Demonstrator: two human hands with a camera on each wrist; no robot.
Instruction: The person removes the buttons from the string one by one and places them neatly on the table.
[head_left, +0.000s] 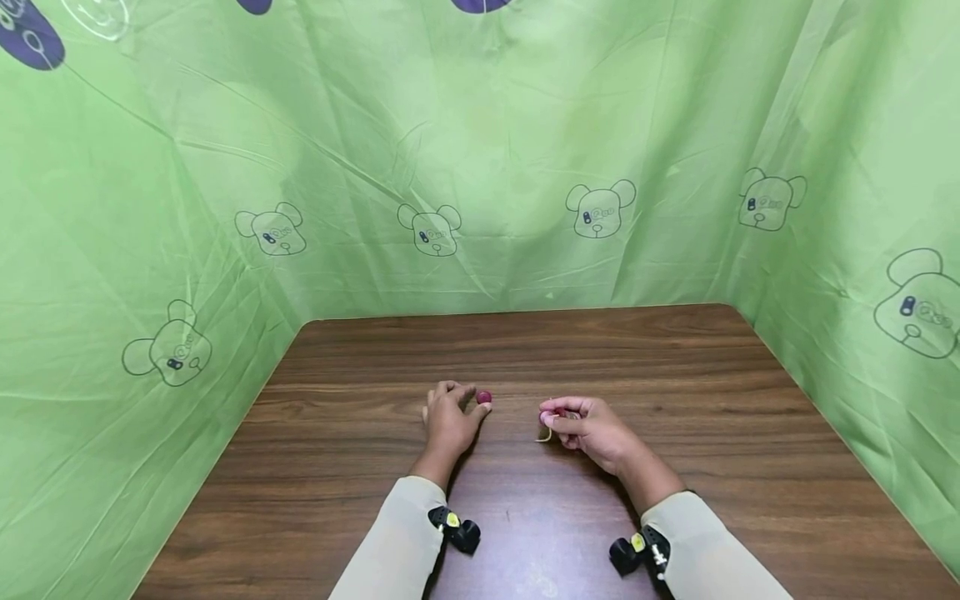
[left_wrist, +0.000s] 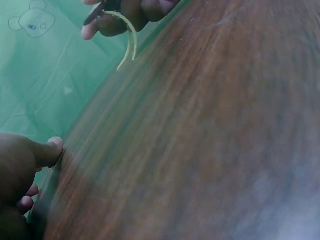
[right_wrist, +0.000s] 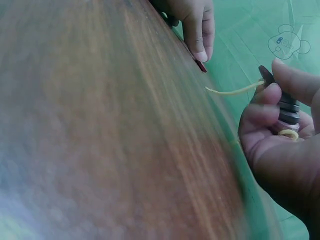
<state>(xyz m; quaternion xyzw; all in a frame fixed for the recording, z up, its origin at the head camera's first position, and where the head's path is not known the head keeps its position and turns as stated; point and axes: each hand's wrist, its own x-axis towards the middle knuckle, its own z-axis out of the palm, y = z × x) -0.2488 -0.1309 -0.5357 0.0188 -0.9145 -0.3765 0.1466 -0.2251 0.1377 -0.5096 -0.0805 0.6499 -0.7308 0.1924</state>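
Observation:
A small round dark-red disc [head_left: 484,397] is at the thumb and index fingertips of my left hand [head_left: 450,421], which pinches it at its edge, low over the wooden table. In the right wrist view the same red disc [right_wrist: 201,66] shows nearly edge-on under those fingertips. To the right, my right hand [head_left: 596,429] holds a short stack of discs [right_wrist: 288,109] between thumb and fingers. A thin yellow cord [right_wrist: 232,92] sticks out from the stack's front, and a yellow loop [right_wrist: 288,133] shows at its other end. Red and pink show on the held discs from above.
The brown wood-grain table [head_left: 517,350] stretches out around both hands. Green cloth [head_left: 510,250] printed with bear-head outlines hangs along its back and sides. A small black camera [head_left: 461,533] is strapped to the left wrist, another camera [head_left: 628,554] to the right.

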